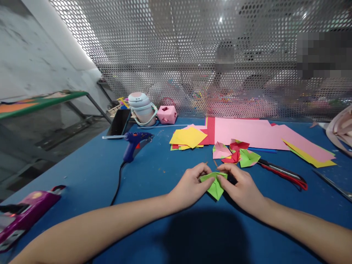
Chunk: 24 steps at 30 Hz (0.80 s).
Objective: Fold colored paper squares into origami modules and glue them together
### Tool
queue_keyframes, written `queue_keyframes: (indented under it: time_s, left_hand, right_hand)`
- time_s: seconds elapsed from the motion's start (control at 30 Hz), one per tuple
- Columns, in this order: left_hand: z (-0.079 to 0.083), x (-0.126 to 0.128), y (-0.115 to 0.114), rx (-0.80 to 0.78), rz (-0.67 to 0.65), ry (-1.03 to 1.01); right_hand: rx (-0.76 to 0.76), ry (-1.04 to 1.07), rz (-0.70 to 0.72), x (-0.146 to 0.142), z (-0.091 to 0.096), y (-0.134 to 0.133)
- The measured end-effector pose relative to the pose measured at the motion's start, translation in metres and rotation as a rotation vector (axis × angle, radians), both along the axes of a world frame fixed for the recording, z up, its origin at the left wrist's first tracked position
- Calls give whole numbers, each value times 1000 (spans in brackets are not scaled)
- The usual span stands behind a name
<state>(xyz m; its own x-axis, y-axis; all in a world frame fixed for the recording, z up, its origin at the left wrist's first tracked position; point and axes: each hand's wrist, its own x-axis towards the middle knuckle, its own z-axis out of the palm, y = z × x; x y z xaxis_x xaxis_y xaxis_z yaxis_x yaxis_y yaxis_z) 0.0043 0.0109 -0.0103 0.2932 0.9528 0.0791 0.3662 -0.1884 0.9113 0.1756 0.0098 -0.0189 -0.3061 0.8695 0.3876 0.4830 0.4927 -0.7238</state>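
Between my two hands is a folded piece of green paper [216, 189], its point toward me and creases down its middle. My left hand [194, 183] pinches its left corner, thumb on top. On the right corner my right hand [240, 187] does the same, with its fingers curled behind the paper. Just beyond my hands lie folded paper pieces: a pink one [221, 150], a red one [238, 145] and a green one [249, 157]. A black and red utility knife [284, 174] rests to the right of them.
A blue glue gun [134, 143] with its cord lies left. Yellow paper squares [189, 136] and pink sheets [242, 132] are at the back. A phone [119, 123], a lidded cup [143, 110] and a pink paper box [167, 114] stand by the mesh. A purple power strip [30, 212] sits front left.
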Motion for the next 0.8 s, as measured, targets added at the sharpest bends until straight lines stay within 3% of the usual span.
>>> queue_keyframes:
  time_s: [0.2, 0.4, 0.8]
  left_hand:
    - [-3, -1, 3, -51, -7, -126]
    - [-2, -3, 5, 12, -42, -27]
    - [-6, -4, 4, 30, -151, -63]
  right_hand:
    - [-2, 12, 36, 0, 3, -1]
    - [-65, 13, 37, -1, 6, 1]
    - [-132, 61, 28, 0, 4, 3]
